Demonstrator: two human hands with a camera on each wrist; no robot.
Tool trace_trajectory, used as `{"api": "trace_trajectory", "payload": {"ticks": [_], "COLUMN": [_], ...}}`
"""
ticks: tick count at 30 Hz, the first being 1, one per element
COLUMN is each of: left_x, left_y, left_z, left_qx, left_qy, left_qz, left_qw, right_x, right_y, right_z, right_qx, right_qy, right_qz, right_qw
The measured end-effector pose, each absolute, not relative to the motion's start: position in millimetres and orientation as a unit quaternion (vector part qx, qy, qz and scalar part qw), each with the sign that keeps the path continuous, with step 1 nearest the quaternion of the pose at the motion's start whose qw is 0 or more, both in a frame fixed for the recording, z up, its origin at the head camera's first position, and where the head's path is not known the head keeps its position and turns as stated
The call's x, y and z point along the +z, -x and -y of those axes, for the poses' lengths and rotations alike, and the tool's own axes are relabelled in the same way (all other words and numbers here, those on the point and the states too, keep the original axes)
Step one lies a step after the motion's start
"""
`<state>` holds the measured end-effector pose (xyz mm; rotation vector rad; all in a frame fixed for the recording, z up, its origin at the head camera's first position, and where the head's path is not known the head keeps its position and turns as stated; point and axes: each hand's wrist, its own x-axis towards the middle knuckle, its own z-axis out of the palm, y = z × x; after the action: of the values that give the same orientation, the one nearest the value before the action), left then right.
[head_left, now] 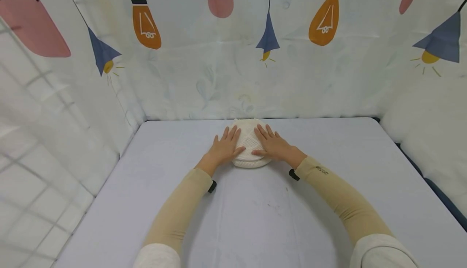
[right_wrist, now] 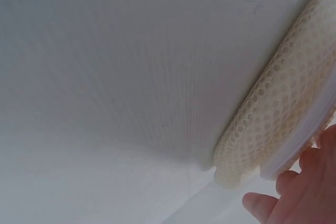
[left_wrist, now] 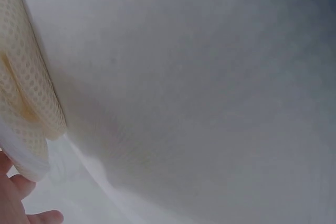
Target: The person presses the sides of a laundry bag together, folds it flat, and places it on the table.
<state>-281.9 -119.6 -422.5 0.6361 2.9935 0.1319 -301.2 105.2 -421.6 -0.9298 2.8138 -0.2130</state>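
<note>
A cream mesh bag (head_left: 250, 140) with a rounded front edge lies near the far side of the table. My left hand (head_left: 223, 145) rests on its left part, fingers straight and spread, pointing away from me. On the opposite side my right hand (head_left: 273, 144) lies the same way, its thumb reaching toward the middle of the bag. Thick honeycomb mesh layers of the bag (left_wrist: 39, 98) and a pale band show in the left wrist view, beside a few left fingertips (left_wrist: 23, 184). The right wrist view shows the bag's puffy edge (right_wrist: 262, 108) above the table, with right fingers (right_wrist: 289, 182) at its pale band.
A white cloth covers the table (head_left: 251, 219), with a few small dark marks in front of the bag. Hanging fabric (head_left: 226, 77) printed with lamps and bulbs stands right behind the far edge. More pale fabric (head_left: 47, 138) closes off the left side.
</note>
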Motion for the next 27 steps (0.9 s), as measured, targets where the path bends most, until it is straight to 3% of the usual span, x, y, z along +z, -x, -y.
{"api": "trace_trajectory", "payload": {"ticks": [27], "left_x": [-427], "left_y": [284], "left_z": [113], "left_qx": [0.023], "left_qy": [-0.181], "left_qz": [-0.979], "left_qw": [0.091], "right_x": [-430], "right_y": [311], "right_z": [-103], "right_qx": [-0.042], "right_qy": [0.309], "right_qz": [-0.94], "right_qw": [0.137]}}
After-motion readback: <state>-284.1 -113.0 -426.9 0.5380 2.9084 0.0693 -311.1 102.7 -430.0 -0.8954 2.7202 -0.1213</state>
